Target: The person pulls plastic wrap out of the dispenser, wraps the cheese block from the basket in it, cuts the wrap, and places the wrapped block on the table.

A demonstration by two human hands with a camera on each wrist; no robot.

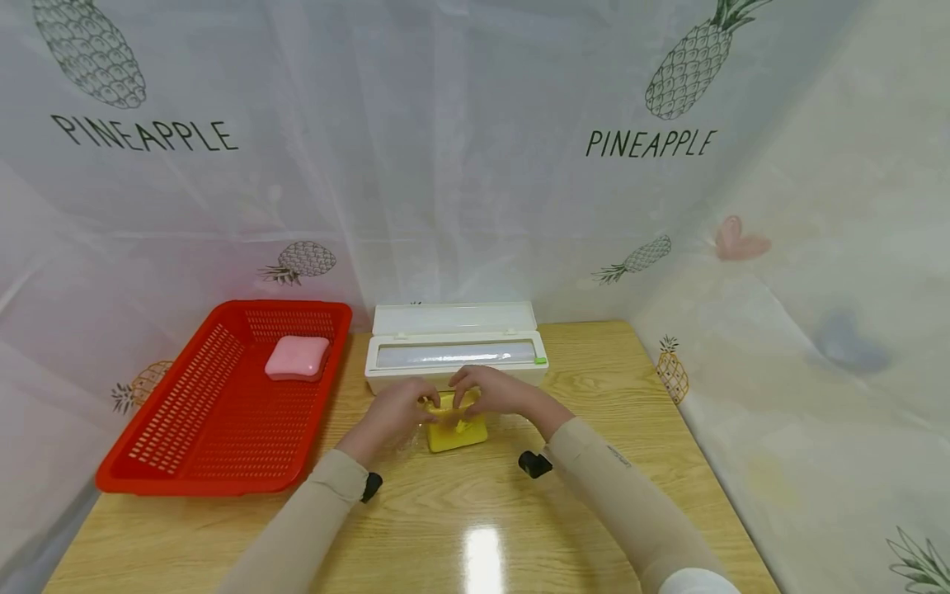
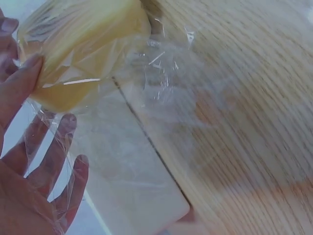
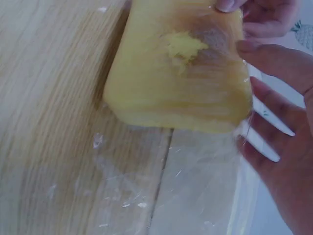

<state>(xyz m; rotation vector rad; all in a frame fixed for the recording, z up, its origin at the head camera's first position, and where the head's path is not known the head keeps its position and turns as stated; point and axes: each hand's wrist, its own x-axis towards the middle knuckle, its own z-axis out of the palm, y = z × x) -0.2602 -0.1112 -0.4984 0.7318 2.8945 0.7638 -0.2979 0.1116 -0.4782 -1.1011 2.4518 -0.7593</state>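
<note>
A yellow rounded block (image 1: 458, 436) lies on the table in front of the white cling film dispenser. Clear cling film (image 2: 164, 73) covers it and spreads loosely over the table on both sides. My left hand (image 1: 397, 410) holds film at the block's far left edge; in the left wrist view its thumb is against the wrapped block and its other fingers are spread behind the film. My right hand (image 1: 496, 391) pinches film along the far right edge, thumb near the top, fingers beyond the side. A bright star-shaped patch shows on the block's top.
The dispenser (image 1: 386, 382) stands against the back curtain with its lid (image 1: 454, 318) raised and a film roll inside. At left sits a red plastic basket (image 1: 215, 485) holding a pink rounded block (image 1: 297, 357). Pineapple-print curtains border the wooden table (image 1: 594, 511).
</note>
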